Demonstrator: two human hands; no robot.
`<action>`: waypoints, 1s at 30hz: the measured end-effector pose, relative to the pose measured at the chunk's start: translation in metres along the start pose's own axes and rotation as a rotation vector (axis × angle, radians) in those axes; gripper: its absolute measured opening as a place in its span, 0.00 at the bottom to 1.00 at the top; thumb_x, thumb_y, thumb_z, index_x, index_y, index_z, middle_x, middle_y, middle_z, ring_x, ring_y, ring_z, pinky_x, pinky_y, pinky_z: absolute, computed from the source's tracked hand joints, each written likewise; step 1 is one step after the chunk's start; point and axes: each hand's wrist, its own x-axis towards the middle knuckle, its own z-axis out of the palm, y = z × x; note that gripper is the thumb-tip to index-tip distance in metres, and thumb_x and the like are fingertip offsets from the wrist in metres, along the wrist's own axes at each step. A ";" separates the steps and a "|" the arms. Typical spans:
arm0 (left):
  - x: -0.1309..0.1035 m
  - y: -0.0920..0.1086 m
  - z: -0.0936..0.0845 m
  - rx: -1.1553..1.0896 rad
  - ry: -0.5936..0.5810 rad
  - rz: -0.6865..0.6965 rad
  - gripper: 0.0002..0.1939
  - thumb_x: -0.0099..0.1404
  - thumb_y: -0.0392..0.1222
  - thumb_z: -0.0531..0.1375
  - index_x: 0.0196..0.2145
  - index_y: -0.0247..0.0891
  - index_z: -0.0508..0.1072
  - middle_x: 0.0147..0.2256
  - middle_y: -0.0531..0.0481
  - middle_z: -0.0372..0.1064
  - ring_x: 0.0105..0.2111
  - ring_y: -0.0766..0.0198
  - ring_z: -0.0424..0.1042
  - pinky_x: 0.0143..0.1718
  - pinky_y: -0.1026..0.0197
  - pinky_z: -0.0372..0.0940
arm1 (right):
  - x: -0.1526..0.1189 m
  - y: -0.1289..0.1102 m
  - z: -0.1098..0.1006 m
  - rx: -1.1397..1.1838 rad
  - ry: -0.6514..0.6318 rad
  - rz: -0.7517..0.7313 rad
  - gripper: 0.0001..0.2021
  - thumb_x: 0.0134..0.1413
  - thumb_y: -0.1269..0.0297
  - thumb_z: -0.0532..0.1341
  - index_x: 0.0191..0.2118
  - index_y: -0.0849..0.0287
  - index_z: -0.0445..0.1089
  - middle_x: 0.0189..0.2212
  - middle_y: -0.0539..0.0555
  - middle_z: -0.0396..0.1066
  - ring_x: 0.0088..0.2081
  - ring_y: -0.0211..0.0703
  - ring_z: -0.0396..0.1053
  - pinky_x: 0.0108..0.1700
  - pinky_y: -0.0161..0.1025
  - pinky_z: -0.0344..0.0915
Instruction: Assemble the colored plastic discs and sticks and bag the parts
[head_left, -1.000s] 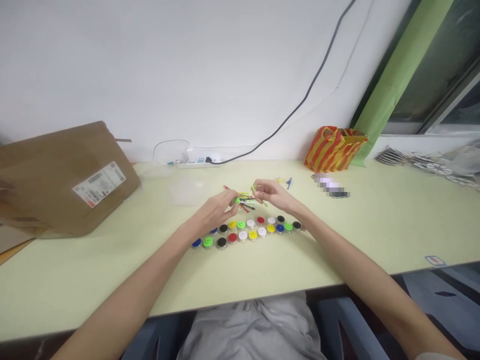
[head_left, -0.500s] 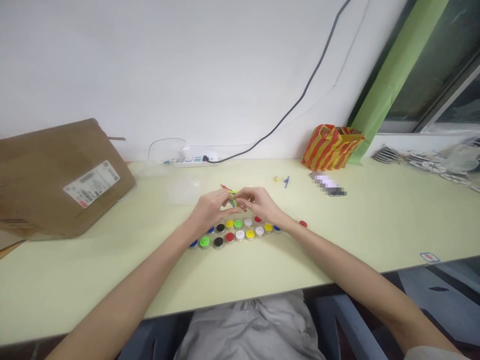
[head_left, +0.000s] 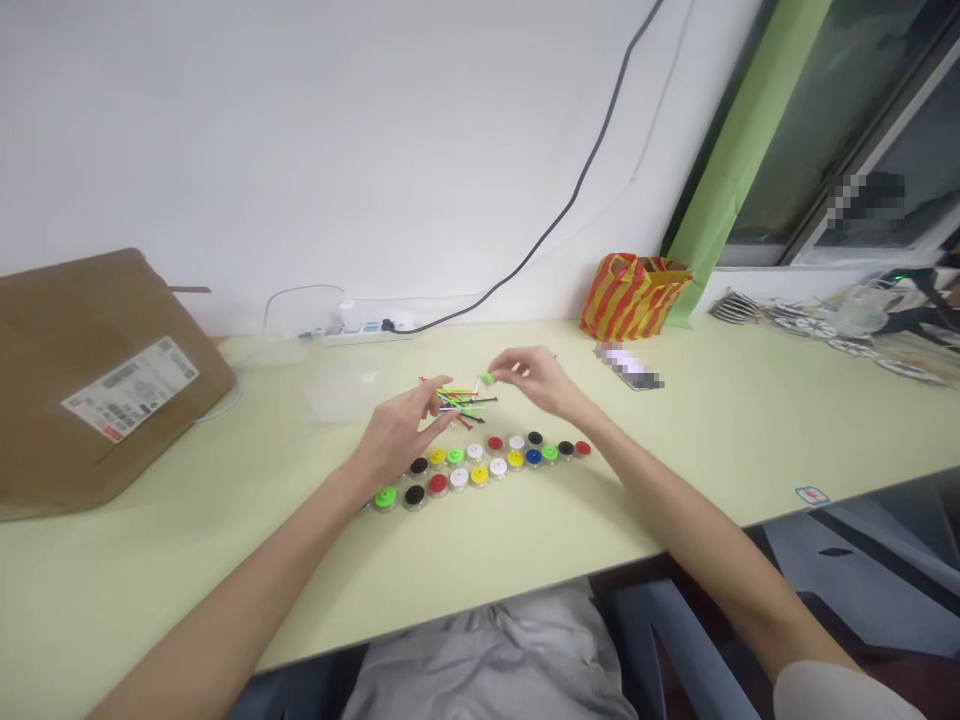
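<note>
My right hand (head_left: 536,382) pinches a small bright green piece (head_left: 489,378) between thumb and fingertips, just above the table. To its left, my left hand (head_left: 401,425) has thumb and fingers apart beside a loose pile of thin coloured sticks (head_left: 471,402); its fingertips cover part of the pile. Nearer to me run two uneven rows of small round clear pieces with coloured tops, among them a red one (head_left: 438,484), a yellow one (head_left: 479,475) and a blue one (head_left: 533,456). The left end of the rows is partly hidden by my left forearm.
A large cardboard box (head_left: 97,390) stands at the left. Against the wall lie a power strip (head_left: 367,330) with a black cable and a clear plastic bag (head_left: 341,392). A striped red and yellow bag (head_left: 634,298) and a phone (head_left: 631,368) are at the right.
My hands have come apart. The right hand has moved right with the green piece in its pinch, the left hand's fingers have spread, and the stick pile now shows. The view has turned right.
</note>
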 end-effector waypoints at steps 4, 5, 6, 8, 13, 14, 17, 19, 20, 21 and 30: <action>0.000 -0.003 -0.001 0.026 0.001 -0.033 0.20 0.74 0.45 0.49 0.60 0.42 0.61 0.35 0.52 0.72 0.31 0.65 0.70 0.37 0.62 0.64 | -0.002 0.031 -0.054 -0.339 0.083 0.069 0.07 0.59 0.66 0.61 0.35 0.58 0.77 0.43 0.58 0.78 0.47 0.50 0.71 0.49 0.44 0.63; 0.000 -0.004 -0.001 0.033 0.001 -0.035 0.20 0.74 0.44 0.49 0.60 0.41 0.61 0.34 0.52 0.72 0.31 0.65 0.70 0.37 0.62 0.64 | -0.004 0.039 -0.064 -0.372 0.026 0.121 0.07 0.58 0.67 0.61 0.34 0.59 0.77 0.44 0.59 0.78 0.47 0.50 0.71 0.47 0.43 0.64; 0.000 -0.004 -0.002 0.040 -0.001 -0.038 0.20 0.73 0.43 0.49 0.60 0.41 0.62 0.34 0.52 0.72 0.31 0.65 0.70 0.37 0.62 0.64 | -0.008 0.045 -0.071 -0.389 -0.049 0.178 0.06 0.57 0.68 0.61 0.33 0.59 0.77 0.43 0.59 0.79 0.45 0.49 0.72 0.45 0.42 0.65; 0.000 -0.005 -0.001 0.048 -0.007 -0.050 0.20 0.73 0.42 0.49 0.60 0.41 0.62 0.34 0.53 0.71 0.31 0.65 0.70 0.37 0.63 0.64 | -0.014 0.054 -0.080 -0.398 -0.225 0.284 0.06 0.55 0.70 0.61 0.33 0.60 0.76 0.37 0.58 0.79 0.38 0.47 0.74 0.38 0.39 0.65; 0.000 -0.008 -0.001 0.060 -0.012 -0.073 0.21 0.72 0.40 0.49 0.61 0.42 0.61 0.32 0.54 0.69 0.30 0.65 0.69 0.36 0.63 0.63 | -0.025 0.052 -0.076 -0.355 -0.483 0.402 0.06 0.49 0.74 0.60 0.29 0.60 0.74 0.28 0.55 0.76 0.30 0.43 0.73 0.28 0.35 0.62; 0.000 -0.009 -0.001 0.063 -0.010 -0.069 0.21 0.72 0.40 0.49 0.61 0.43 0.61 0.33 0.54 0.69 0.30 0.65 0.69 0.35 0.63 0.63 | -0.026 0.049 -0.074 -0.335 -0.504 0.398 0.05 0.49 0.73 0.60 0.29 0.59 0.74 0.28 0.55 0.76 0.30 0.43 0.73 0.28 0.35 0.62; -0.001 -0.010 -0.002 0.065 -0.006 -0.061 0.22 0.71 0.39 0.49 0.61 0.42 0.61 0.33 0.53 0.69 0.30 0.65 0.69 0.35 0.63 0.63 | -0.028 0.044 -0.069 -0.286 -0.544 0.371 0.04 0.48 0.71 0.62 0.29 0.58 0.75 0.28 0.54 0.77 0.30 0.43 0.72 0.27 0.35 0.61; -0.001 -0.010 -0.003 0.058 -0.005 -0.060 0.22 0.71 0.39 0.49 0.61 0.42 0.61 0.32 0.54 0.69 0.29 0.65 0.69 0.35 0.63 0.64 | -0.030 0.042 -0.066 -0.277 -0.570 0.369 0.03 0.47 0.70 0.64 0.28 0.57 0.75 0.28 0.53 0.77 0.30 0.43 0.72 0.27 0.35 0.61; -0.001 -0.009 -0.003 0.057 -0.005 -0.060 0.22 0.71 0.39 0.49 0.61 0.42 0.61 0.31 0.54 0.69 0.28 0.66 0.68 0.36 0.63 0.64 | -0.031 0.042 -0.064 -0.273 -0.585 0.373 0.02 0.46 0.69 0.64 0.28 0.57 0.75 0.28 0.53 0.77 0.29 0.43 0.72 0.27 0.35 0.61; -0.001 -0.009 -0.003 0.058 -0.004 -0.060 0.22 0.71 0.39 0.49 0.61 0.42 0.61 0.31 0.54 0.69 0.28 0.66 0.69 0.36 0.63 0.64 | -0.032 0.041 -0.063 -0.264 -0.601 0.378 0.01 0.46 0.68 0.65 0.27 0.57 0.75 0.28 0.53 0.77 0.29 0.44 0.71 0.27 0.36 0.61; 0.003 -0.013 -0.006 0.248 0.011 0.062 0.21 0.71 0.36 0.48 0.59 0.38 0.64 0.36 0.48 0.74 0.33 0.61 0.73 0.37 0.60 0.65 | -0.030 0.036 -0.058 -0.138 -0.750 0.395 0.03 0.50 0.65 0.64 0.29 0.58 0.75 0.27 0.53 0.78 0.29 0.42 0.71 0.30 0.36 0.60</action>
